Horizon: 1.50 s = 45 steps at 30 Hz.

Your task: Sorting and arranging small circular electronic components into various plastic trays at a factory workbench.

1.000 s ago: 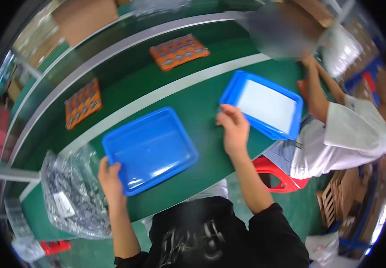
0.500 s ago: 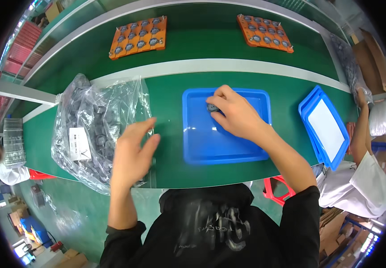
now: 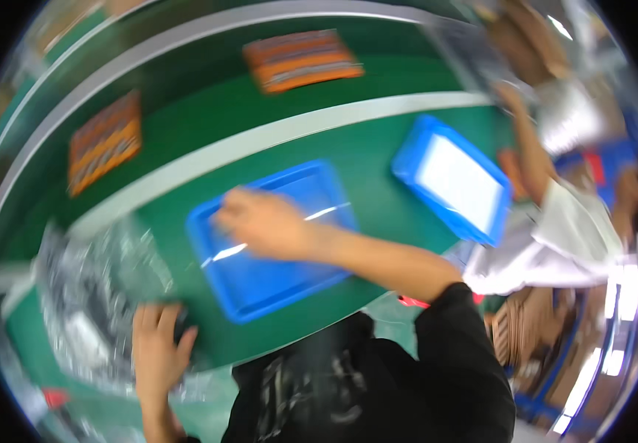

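My right hand (image 3: 260, 225) is over the left part of a blue tray (image 3: 241, 308), its fingers bunched but smeared by motion, so anything in them cannot be made out. Beside the tray, my left hand (image 3: 158, 347) rests at the right side of a clear plastic bag (image 3: 130, 255) of dark grey parts. Its fingers point away from me and its thumb stands apart. A dark shape (image 3: 180, 323) shows between thumb and fingers; whether it is touched or merely lies behind is unclear.
Two orange fixture blocks, one at the left (image 3: 105, 144) and one further right (image 3: 302, 59), sit on the raised shelf at the back. Stacked blue trays with a white sheet (image 3: 459, 181) lie at the right. Beyond them, another person's arm (image 3: 533, 148) reaches toward the shelf.
The view has swung right, so the bench sits turned and further left. My left hand has come closer to the bag. The grey part seen in my right fingers earlier is no longer distinguishable.
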### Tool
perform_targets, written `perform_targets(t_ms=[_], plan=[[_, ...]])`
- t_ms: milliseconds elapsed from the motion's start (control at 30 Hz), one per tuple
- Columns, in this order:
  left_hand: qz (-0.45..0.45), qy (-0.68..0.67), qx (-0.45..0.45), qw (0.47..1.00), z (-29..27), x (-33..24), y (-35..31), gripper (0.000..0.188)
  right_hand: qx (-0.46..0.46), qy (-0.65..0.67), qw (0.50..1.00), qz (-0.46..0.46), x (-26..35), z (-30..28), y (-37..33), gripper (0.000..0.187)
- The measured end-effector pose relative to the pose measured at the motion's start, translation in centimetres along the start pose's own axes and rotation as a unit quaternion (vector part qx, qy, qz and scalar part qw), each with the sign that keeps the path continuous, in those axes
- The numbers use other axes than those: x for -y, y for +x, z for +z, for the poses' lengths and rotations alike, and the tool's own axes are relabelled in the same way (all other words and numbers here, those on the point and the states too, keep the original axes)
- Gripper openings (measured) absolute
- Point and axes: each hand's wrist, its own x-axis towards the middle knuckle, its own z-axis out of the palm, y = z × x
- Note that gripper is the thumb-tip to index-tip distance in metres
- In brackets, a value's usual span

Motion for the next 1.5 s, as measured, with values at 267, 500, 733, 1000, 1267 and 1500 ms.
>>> perform_targets(t_ms=[267,500,733,1000,1267,1500], plan=[[0.034,-0.004,0.016,0.999,-0.6,-0.3,1.7,0.023,-0.003,-0.029,0.999,-0.023,1.6,0.8,1.5,0.018],[0.12,-0.012,-0.023,0.992,0.2,-1.5,7.2,0.031,0.033,-0.023,0.999,-0.005,-0.6,-0.8,-0.9,0.018],[0.222,-0.088,-0.039,0.97,2.8,-3.7,13.6,0.039,-0.065,0.008,0.996,0.053,-3.0,-1.3,-6.2,0.017],[0.348,-0.022,-0.045,0.936,7.5,-4.8,15.0,0.043,-0.038,0.037,0.995,0.086,-1.5,-2.3,-10.0,0.019],[0.219,0.02,-0.07,0.973,6.8,-5.1,14.6,0.043,-0.146,-0.022,0.984,0.097,-0.6,-1.6,-5.6,0.021],[0.189,-0.011,-0.058,0.98,6.2,-2.9,14.7,0.038,-0.104,-0.013,0.994,0.039,-1.6,1.1,-3.9,0.016]])
